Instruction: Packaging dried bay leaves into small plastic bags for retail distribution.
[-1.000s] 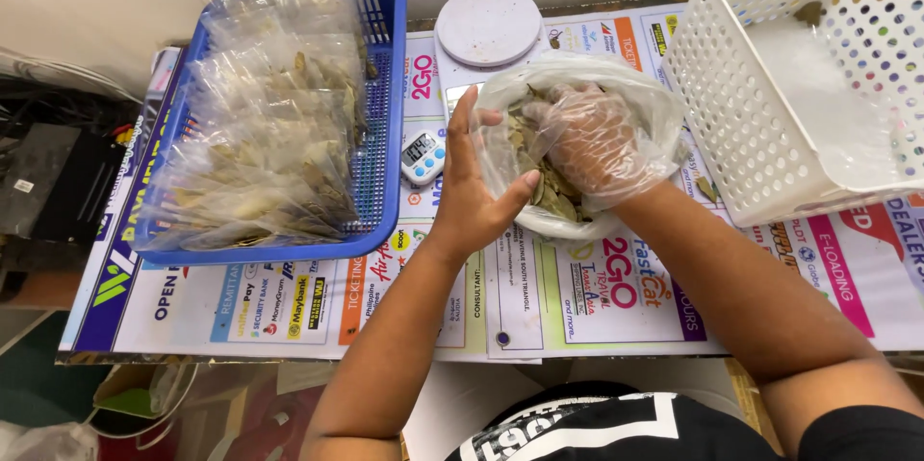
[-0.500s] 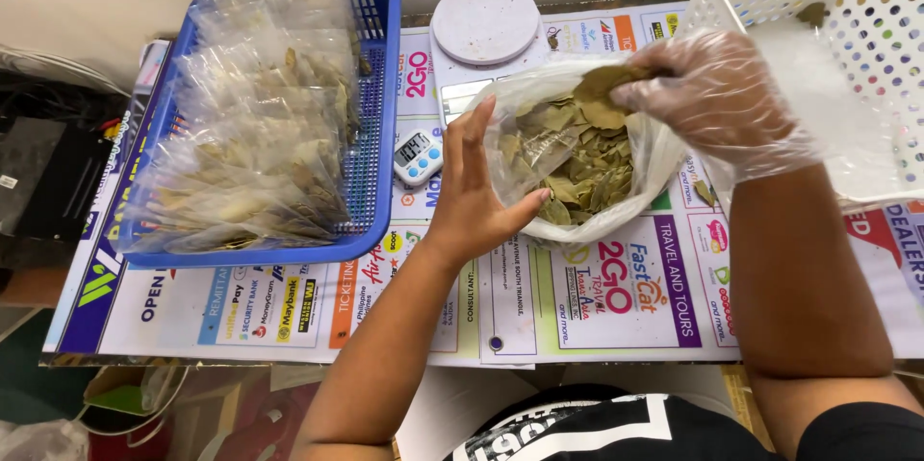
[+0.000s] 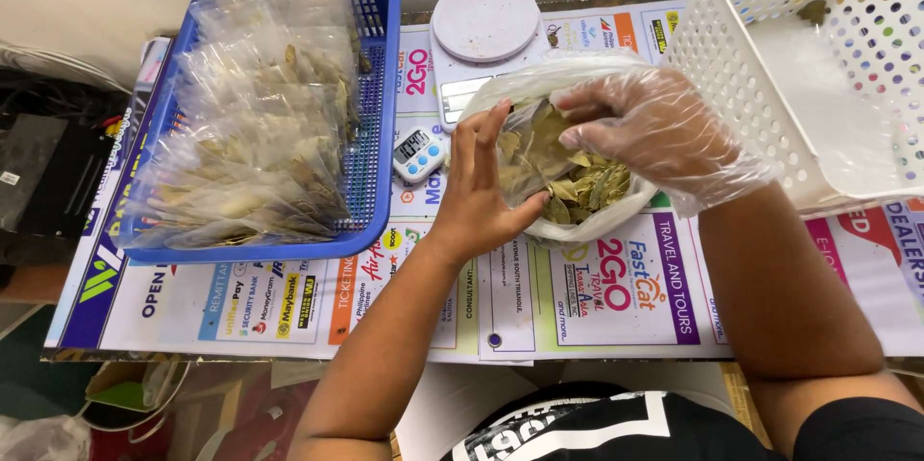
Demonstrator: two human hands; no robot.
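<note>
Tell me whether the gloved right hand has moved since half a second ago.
Yes. The right hand dropped from beside the white basket back toward the bag of dried leaves.

The bare left hand (image 3: pixel 478 193) steadies a clear bag (image 3: pixel 577 220) of dried leaves (image 3: pixel 577 187); the gloved right hand (image 3: pixel 647 124) seemingly pinches some inside.

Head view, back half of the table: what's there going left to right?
Blue basket of clear packets of dried leaves → small digital timer → left hand → open plastic bag of dried leaves → gloved right hand → white perforated basket.
</note>
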